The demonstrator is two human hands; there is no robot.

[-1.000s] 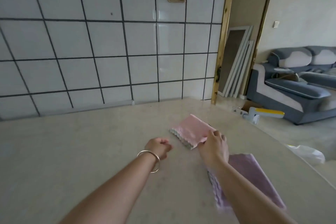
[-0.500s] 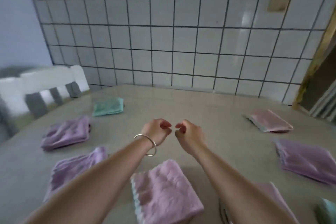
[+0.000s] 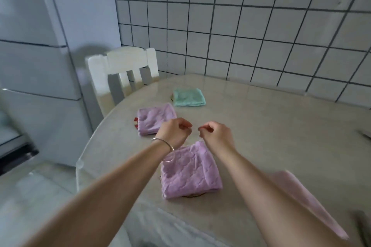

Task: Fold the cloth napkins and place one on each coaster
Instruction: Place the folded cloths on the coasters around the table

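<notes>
Refrigerator (image 3: 34,50) fills the far left, and a white chair (image 3: 122,68) stands at the table's (image 3: 271,122) rounded corner. On the marble-look tabletop, going rightward, a folded purple napkin (image 3: 155,121) lies over a coaster with a red edge (image 3: 136,122) peeking out at its left side; beyond it a folded mint-green napkin (image 3: 188,97) covers another coaster, only a dark sliver of which shows at its left edge.

Above the table the left hand (image 3: 174,133), with a silver bangle (image 3: 163,144) at the wrist, is loosely curled and holds nothing; just beside it the right hand (image 3: 216,134) is curled the same way, also with nothing in it. Under both wrists sits the near purple napkin (image 3: 189,170), folded square, a thin rim of coaster visible beneath its front edge. A pink napkin (image 3: 305,200) lies blurred at the lower right, partly behind the right forearm; whether a coaster is under it cannot be told.

Every napkin in view looks folded and laid down, so the job appears close to done. The sensible step is a check: square any napkin that overhangs its coaster, nudging with flat fingers rather than lifting, so the folds keep.
</notes>
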